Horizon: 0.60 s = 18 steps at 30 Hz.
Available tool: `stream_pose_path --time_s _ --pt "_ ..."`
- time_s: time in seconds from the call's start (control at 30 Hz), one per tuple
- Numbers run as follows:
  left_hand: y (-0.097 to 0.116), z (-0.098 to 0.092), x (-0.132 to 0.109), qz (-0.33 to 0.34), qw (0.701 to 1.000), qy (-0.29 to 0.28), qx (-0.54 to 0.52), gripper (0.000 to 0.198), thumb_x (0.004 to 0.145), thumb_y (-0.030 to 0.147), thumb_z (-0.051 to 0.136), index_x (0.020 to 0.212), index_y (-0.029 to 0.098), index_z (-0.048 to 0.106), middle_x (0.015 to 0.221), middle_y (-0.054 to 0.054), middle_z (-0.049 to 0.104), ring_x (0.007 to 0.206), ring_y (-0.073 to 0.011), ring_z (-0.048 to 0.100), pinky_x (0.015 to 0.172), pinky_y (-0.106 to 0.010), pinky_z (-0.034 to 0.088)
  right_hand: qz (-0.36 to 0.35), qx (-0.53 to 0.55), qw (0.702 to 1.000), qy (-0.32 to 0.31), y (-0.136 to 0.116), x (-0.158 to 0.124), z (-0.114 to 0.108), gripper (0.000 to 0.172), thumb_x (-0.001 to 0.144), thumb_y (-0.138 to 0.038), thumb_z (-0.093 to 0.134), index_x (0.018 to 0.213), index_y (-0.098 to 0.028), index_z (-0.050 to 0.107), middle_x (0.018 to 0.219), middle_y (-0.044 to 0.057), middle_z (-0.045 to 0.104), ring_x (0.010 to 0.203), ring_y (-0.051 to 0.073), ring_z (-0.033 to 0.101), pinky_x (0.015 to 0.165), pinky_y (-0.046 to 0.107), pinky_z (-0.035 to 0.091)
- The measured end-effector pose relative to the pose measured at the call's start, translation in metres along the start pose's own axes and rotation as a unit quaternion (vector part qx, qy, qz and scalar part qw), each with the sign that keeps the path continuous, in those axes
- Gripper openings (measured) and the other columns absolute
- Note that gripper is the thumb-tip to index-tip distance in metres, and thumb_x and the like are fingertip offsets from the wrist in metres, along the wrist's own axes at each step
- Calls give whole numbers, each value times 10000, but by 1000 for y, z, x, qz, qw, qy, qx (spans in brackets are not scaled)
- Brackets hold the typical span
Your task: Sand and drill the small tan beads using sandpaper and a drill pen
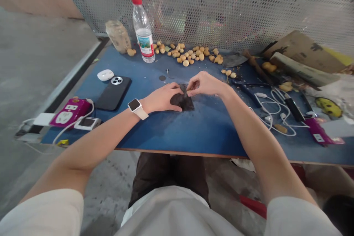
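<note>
A dark square sheet [188, 104] lies on the blue table near its middle. My left hand [165, 97] rests on the sheet's left side, thumb and fingers spread apart, with a watch on the wrist. At the sheet's upper right, my right hand [203, 84] is pinched around a small tan piece [189, 92], mostly hidden by the fingers. Just beyond the hands are a dark round disc [162, 78] and a small metal piece [167, 73].
Small gourds [190, 55] lie along the mesh panel [221, 11], beside a water bottle [144, 40]. Left are a phone [113, 94], mouse [105, 75] and purple power strip [72, 110]. Pliers [249, 94], white earphone cables [272, 108] and cardboard [306, 51] lie right.
</note>
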State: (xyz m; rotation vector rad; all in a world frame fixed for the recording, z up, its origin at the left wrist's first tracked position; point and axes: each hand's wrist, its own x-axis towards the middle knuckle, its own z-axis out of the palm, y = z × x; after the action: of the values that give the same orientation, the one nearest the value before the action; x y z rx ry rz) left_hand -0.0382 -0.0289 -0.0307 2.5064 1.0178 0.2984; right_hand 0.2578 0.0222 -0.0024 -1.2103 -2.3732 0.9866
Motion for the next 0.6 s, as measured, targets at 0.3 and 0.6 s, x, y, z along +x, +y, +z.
stream_pose_path --time_s 0.3,0.6 --pt "4 -3 2 -6 1000 -9 2 753 981 707 900 1501 191 727 1646 -231 712 1504 -469 730 1295 -564 587 -10 -36 990 137 24 15 16 141 918 -367 996 999 -255 971 982 81 922 942 310 844 1028 526 709" --pt "1 -1 2 -13 1000 -6 -13 826 969 752 918 1566 213 728 1696 -209 685 1570 -481 683 1359 -576 552 -19 1 994 106 29 14 9 224 884 -479 1065 971 -293 976 998 100 925 997 374 866 1077 636 754"
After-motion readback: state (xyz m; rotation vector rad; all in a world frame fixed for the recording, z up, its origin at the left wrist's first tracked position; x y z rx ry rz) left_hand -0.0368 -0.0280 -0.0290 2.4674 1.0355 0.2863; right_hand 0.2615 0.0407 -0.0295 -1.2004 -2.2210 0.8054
